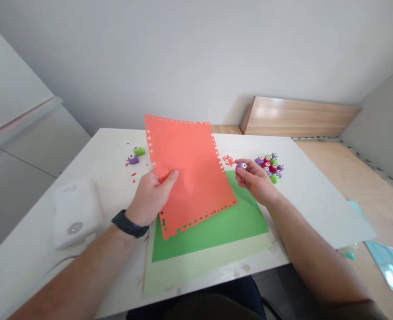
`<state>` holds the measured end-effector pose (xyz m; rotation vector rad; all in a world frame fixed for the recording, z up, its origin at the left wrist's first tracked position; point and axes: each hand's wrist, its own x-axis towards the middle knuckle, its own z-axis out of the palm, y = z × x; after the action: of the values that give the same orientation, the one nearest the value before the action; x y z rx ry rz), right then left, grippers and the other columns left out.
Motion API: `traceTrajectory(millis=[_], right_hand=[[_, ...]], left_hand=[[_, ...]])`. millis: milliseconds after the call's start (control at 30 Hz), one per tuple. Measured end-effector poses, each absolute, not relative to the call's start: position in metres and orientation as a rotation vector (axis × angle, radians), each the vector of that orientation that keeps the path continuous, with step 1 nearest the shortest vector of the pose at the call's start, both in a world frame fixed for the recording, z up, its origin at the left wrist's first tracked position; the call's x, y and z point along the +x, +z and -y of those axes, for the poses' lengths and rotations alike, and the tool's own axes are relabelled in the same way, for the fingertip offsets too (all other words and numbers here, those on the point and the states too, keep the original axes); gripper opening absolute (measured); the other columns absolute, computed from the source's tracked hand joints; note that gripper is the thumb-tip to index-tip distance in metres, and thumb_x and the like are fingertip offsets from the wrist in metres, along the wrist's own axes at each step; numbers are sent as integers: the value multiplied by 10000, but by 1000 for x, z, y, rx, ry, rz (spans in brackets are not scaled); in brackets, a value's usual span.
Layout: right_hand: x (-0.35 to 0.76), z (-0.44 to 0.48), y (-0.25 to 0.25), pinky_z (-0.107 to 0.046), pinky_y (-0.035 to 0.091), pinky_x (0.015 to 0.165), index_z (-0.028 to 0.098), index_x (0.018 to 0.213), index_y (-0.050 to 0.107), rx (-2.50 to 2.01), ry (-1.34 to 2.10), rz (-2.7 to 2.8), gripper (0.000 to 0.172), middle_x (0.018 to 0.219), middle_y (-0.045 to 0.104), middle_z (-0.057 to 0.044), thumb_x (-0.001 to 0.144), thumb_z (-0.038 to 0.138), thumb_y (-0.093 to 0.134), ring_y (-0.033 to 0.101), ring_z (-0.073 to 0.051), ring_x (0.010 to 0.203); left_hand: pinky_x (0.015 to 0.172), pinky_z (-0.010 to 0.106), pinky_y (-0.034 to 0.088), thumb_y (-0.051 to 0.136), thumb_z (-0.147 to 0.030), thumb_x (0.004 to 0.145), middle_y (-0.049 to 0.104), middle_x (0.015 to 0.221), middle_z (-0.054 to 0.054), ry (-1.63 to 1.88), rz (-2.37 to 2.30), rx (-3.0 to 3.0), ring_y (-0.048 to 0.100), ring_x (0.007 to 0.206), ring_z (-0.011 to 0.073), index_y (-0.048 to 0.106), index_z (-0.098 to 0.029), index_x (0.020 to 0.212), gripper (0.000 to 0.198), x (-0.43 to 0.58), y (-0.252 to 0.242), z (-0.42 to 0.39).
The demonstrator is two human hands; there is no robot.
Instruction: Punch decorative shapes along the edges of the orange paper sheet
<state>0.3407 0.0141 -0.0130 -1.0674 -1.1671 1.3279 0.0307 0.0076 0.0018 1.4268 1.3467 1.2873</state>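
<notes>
White table beneath us, our hands working over it. Our left hand closes on the orange sheet, thumb on top, holding its punched edge up off the green sheet. Our right hand, fingers curled, pinches a purple punch, with more punches bunched within reach at one o'clock and two others at eleven.

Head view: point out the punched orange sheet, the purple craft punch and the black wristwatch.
Punched orange sheet (192, 155): head view, bare middle of the sheet.
Purple craft punch (239, 166): head view, its purple body.
Black wristwatch (129, 223): head view, its strap.
</notes>
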Motion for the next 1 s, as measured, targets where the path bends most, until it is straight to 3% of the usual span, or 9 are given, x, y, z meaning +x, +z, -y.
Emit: traceTrajectory(millis=[267,600,1000], right_hand=[[335,-13,-12,-263,337,574,209,1117,733,-1070,1474,1060,381,809,560,14,900,518,785,489,-108,683],[338,-10,-14,-276,408,635,225,1180,735,-1141,1469,1143,407,894,636,-12,883,493,810,567,-134,761],[340,-9,-16,-275,385,602,248,1184,735,-1158,1449,1216,370,922,675,-15,895,468,806,565,-129,729]], left_hand=[[1200,492,470,733,-412,956,702,1438,98,1305,-1284,1369,655,1343,288,703,-209,1362,455,26,-4,-9],[1196,481,484,745,-408,945,712,1424,99,1366,-1312,1402,653,1348,298,727,-209,1334,438,24,-2,-11],[1190,437,486,738,-370,953,715,1419,93,1447,-1326,1487,677,1312,278,704,-205,1389,467,25,0,-12]])
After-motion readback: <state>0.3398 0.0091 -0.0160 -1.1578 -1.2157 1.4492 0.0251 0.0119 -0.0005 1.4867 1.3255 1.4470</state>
